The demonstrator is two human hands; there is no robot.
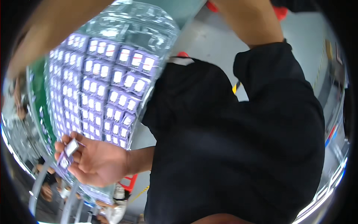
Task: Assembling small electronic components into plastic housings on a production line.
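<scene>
My left hand is palm up at the lower left, its fingers curled around a small purple-and-white pack with a pale, shiny face. Beside it lies a big clear plastic tray holding many small purple packs with white faces, set in rows. My right arm leaves the black sleeve at the upper right. A blurred forearm crosses the upper left, close to the camera and over part of the tray. At its end my right hand is smeared against the dark rim, its fingers unreadable.
A green surface with small scattered pieces runs along the tray's left side. Other people are at the far left and lower left, near metal rails. A red stool-like object stands on the grey floor.
</scene>
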